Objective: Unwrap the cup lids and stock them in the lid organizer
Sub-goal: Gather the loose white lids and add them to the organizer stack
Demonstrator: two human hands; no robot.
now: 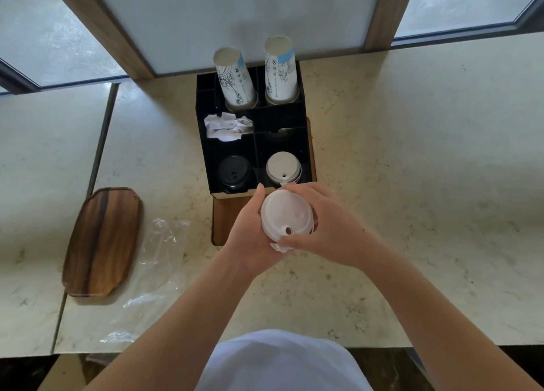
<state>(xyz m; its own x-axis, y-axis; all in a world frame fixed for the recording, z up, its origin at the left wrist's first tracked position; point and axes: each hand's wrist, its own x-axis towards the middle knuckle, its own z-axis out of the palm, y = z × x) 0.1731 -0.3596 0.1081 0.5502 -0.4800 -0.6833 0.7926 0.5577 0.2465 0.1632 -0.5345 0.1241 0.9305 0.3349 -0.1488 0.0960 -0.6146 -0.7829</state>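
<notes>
A stack of white cup lids (285,214) is held between both hands just in front of the black lid organizer (304,102). My left hand (250,229) cups the stack from the left and below. My right hand (329,226) grips it from the right, thumb on the near rim. In the organizer's front row, white lids (283,167) fill the right compartment and black lids (234,171) the left. An empty clear plastic wrapper (156,261) lies flat on the counter to the left.
Two stacks of paper cups (235,80) stand in the organizer's back row, and crumpled white paper (228,126) sits in a middle compartment. A wooden tray (103,243) lies at the left. The pale stone counter (412,184) stretches to the right.
</notes>
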